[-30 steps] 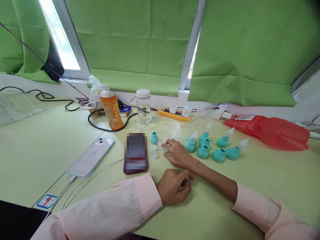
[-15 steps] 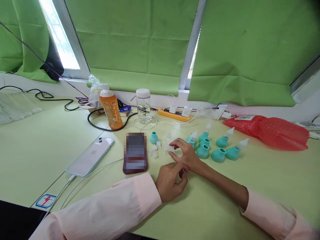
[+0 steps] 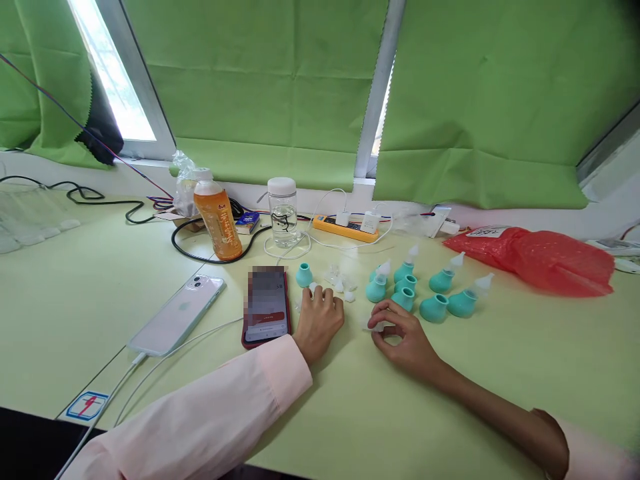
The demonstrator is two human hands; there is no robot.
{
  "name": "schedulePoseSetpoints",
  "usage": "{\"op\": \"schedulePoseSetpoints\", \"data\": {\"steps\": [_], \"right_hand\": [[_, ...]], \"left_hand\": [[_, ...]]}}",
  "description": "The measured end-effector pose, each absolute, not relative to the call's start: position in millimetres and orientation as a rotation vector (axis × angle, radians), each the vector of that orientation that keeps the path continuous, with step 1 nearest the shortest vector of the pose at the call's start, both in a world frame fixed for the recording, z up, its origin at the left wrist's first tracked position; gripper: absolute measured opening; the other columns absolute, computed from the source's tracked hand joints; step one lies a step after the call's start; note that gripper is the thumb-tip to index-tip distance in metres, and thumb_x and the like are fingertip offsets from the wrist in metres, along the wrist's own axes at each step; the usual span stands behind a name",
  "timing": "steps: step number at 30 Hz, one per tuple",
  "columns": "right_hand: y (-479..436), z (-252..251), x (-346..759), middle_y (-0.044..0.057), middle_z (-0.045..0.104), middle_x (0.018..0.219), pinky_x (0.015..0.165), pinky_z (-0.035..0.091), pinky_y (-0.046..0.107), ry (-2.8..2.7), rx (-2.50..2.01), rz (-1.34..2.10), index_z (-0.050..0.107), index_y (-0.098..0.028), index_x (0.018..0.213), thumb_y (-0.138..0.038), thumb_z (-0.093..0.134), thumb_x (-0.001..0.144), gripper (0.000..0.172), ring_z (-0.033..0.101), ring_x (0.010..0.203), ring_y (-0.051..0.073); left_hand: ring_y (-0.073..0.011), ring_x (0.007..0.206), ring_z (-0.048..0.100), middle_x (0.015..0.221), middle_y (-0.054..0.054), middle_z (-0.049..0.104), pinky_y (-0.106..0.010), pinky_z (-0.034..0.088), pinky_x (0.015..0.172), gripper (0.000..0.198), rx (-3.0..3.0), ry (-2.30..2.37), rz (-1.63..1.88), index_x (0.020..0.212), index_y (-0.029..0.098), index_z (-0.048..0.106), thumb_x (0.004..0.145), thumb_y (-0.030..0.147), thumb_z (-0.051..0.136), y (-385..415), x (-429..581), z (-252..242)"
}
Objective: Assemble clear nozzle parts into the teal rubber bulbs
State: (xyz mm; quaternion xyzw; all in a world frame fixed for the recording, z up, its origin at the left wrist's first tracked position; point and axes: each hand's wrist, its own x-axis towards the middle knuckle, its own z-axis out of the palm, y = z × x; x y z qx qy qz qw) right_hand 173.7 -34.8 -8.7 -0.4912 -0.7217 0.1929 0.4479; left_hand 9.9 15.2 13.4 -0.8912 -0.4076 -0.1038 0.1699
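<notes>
My right hand (image 3: 399, 335) pinches a small translucent white plastic piece (image 3: 371, 325) between thumb and fingertips, low over the table. My left hand (image 3: 320, 325) reaches down among small clear and white plastic parts (image 3: 339, 287), its fingers bent and slightly apart; its thumb and fingertips are partly hidden. Just beyond it stands a teal rubber bulb (image 3: 304, 275) with an open neck. Several teal bulbs cluster past my right hand. Some have open necks, like one bulb (image 3: 434, 308); others carry clear pointed tips, like a tipped bulb (image 3: 463, 302).
A red-cased phone (image 3: 267, 307) lies left of my left hand, and a white phone (image 3: 177, 317) on a cable lies farther left. Behind stand an orange drink bottle (image 3: 219, 220), a clear water bottle (image 3: 283, 217) and a yellow power strip (image 3: 345, 229). A red plastic bag (image 3: 540, 260) lies right.
My left hand has moved left and forward to the small parts. My right hand has drawn back toward me and right, with a translucent piece in its fingers. The view has shifted slightly.
</notes>
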Motion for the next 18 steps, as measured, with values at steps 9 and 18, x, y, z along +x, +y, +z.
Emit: {"op": "schedulePoseSetpoints", "data": {"steps": [9, 18], "right_hand": [[-36.0, -16.2, 174.5, 0.006, 0.058, 0.088, 0.064, 0.053, 0.031, -1.582, -1.262, 0.692, 0.058, -0.019, 0.082, -0.020, 0.056, 0.069, 0.014, 0.057, 0.078, 0.018], [-36.6, -16.1, 174.6, 0.006, 0.057, 0.089, 0.063, 0.052, 0.029, -1.504, -1.202, 0.851, 0.058, -0.018, 0.075, -0.023, 0.059, 0.067, 0.009, 0.055, 0.084, 0.019]], "left_hand": [[-0.0283, 0.080, 0.054, 0.074, -0.015, 0.061, -0.038, 0.038, 0.065, 0.019, -2.630, -1.152, -0.250, 0.082, 0.009, 0.056, 0.073, 0.000, 0.043, 20.4, 8.0, 12.9], [-0.0178, 0.075, 0.060, 0.078, -0.005, 0.065, -0.029, 0.047, 0.064, 0.023, -2.914, -1.135, -0.677, 0.098, 0.016, 0.054, 0.077, 0.009, 0.047, 16.8, 7.2, 6.7]]}}
